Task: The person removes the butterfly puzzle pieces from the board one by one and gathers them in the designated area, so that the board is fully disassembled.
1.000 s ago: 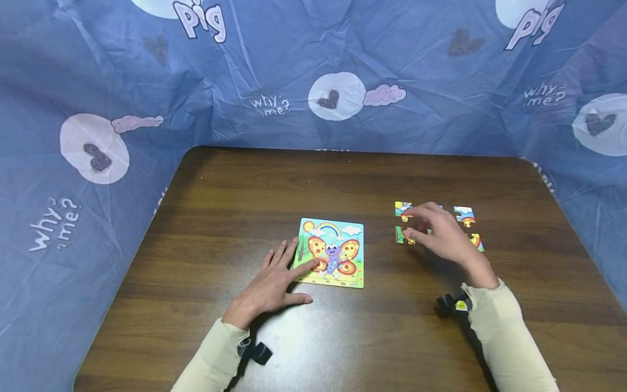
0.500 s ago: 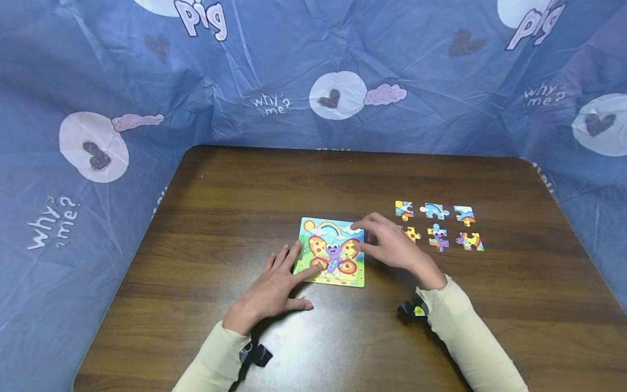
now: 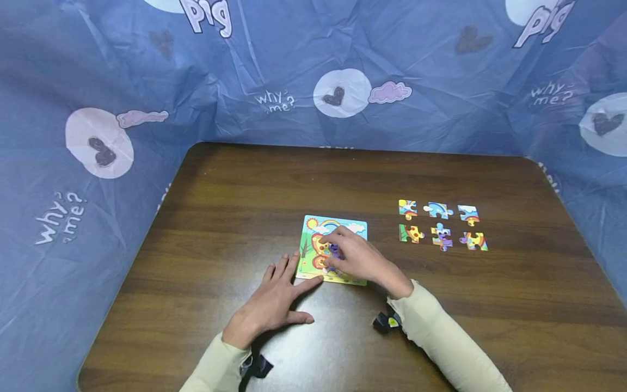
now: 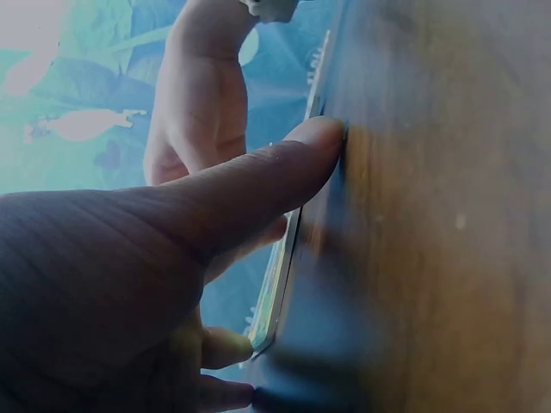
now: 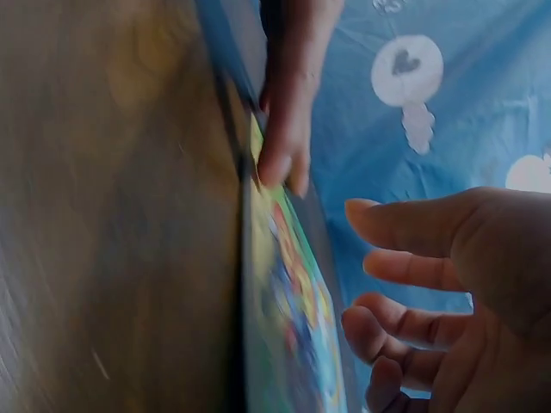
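Board [image 3: 312, 257] could skid or twist if pushed off-centre

At the left, the left hand [image 3: 273, 305] rests with its fingers spread, fingertips at the board's near-left edge and thumb out over the tabletop [image 3: 235, 218]. That looks like a steady at one side only, so a sideways push elsewhere could swing the board round.

The board lies flat on the tabletop, printed side up. The wood looks glossy, so there may be little friction to hold it.

Over the board's right half hangs the right hand [image 3: 363, 260], fingers loosely curved and thumb apart, with nothing visible between them. Whether its fingertips touch the board is hard to tell. It covers much of the print, so a fingertip could land off its mark. The strap [image 3: 387, 322] near the board's near-right corner might catch it if the wrist dropped.

Farthest right, six pieces [image 3: 442, 237] lie in two rows of three, well apart from the board. They are loose and unheld; a wide sweep of the right sleeve [image 3: 446, 340] could scatter them.
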`<state>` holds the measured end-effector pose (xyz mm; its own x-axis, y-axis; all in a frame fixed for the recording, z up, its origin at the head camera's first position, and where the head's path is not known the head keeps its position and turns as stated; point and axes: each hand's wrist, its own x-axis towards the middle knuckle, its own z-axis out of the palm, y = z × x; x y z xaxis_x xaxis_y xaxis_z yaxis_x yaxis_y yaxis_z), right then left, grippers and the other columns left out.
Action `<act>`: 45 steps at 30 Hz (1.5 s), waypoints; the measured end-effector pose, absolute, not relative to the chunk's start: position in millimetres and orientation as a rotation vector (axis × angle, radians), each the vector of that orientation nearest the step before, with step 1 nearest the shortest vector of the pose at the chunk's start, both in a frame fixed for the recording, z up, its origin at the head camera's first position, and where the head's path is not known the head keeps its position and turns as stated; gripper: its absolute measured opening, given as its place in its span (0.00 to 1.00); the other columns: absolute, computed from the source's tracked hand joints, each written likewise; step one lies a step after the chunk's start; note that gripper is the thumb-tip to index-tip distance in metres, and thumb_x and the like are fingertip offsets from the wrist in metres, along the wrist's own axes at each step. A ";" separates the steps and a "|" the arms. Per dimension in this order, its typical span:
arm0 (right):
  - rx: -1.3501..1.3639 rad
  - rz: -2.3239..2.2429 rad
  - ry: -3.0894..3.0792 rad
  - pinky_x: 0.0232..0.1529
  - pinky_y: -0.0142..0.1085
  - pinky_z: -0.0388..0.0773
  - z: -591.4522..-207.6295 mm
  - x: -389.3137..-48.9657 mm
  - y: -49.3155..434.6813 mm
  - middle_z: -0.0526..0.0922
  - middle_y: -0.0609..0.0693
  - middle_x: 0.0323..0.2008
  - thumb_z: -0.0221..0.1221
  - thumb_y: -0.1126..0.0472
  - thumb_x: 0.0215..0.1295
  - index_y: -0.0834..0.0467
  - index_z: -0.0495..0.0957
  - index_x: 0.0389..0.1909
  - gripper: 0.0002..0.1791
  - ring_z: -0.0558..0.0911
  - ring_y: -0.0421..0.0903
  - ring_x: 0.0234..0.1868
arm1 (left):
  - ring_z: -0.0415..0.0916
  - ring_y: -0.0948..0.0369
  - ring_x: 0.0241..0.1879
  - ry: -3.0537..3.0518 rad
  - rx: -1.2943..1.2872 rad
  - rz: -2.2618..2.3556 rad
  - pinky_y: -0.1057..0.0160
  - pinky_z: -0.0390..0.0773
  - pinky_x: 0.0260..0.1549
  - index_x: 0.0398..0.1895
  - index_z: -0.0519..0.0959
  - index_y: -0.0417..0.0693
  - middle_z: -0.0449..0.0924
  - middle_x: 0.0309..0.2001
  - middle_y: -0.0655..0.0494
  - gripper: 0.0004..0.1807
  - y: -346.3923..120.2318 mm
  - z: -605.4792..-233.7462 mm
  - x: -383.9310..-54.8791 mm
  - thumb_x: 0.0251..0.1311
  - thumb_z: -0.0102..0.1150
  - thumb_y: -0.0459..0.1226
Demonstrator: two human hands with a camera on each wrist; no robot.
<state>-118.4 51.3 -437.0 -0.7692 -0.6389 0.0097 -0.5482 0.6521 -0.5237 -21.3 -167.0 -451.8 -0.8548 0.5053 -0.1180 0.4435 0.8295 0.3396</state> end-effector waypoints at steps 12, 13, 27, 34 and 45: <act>-0.805 -0.724 2.698 0.34 0.37 0.74 -452.8 -105.0 32.0 0.78 0.54 0.46 0.69 0.51 0.59 0.58 0.77 0.62 0.31 0.74 0.43 0.36 | 0.50 0.28 0.75 2.802 0.730 0.435 0.27 0.59 0.67 0.73 0.68 0.66 0.46 0.79 0.31 0.43 -164.8 -451.8 -20.6 0.53 0.67 0.61; -0.800 -0.707 2.703 0.33 0.37 0.74 -453.5 -104.1 31.0 0.77 0.54 0.46 0.69 0.50 0.59 0.58 0.77 0.62 0.32 0.74 0.43 0.35 | 0.50 0.28 0.75 2.802 0.731 0.432 0.27 0.59 0.67 0.73 0.68 0.65 0.47 0.79 0.31 0.43 -164.8 -451.8 -20.2 0.52 0.67 0.61; -0.746 -0.673 2.790 0.29 0.39 0.74 -461.6 -100.5 21.8 0.78 0.52 0.41 0.72 0.47 0.54 0.53 0.78 0.58 0.31 0.75 0.44 0.34 | 0.50 0.28 0.75 2.790 0.723 0.427 0.26 0.59 0.66 0.71 0.70 0.64 0.47 0.79 0.32 0.41 -164.6 -452.8 -19.4 0.52 0.68 0.61; -0.717 -0.712 2.795 0.28 0.37 0.72 -464.2 -100.0 20.4 0.77 0.51 0.39 0.74 0.49 0.53 0.54 0.77 0.56 0.31 0.73 0.43 0.33 | 0.48 0.28 0.75 2.772 0.716 0.430 0.25 0.58 0.66 0.72 0.70 0.64 0.46 0.79 0.31 0.41 -164.3 -452.6 -20.3 0.52 0.68 0.60; -0.708 -0.759 2.811 0.28 0.39 0.73 -464.6 -99.0 19.2 0.77 0.50 0.38 0.75 0.51 0.50 0.53 0.75 0.52 0.29 0.75 0.44 0.33 | 0.47 0.28 0.76 2.768 0.706 0.443 0.25 0.57 0.67 0.71 0.70 0.64 0.47 0.79 0.31 0.41 -163.7 -452.6 -20.6 0.52 0.68 0.60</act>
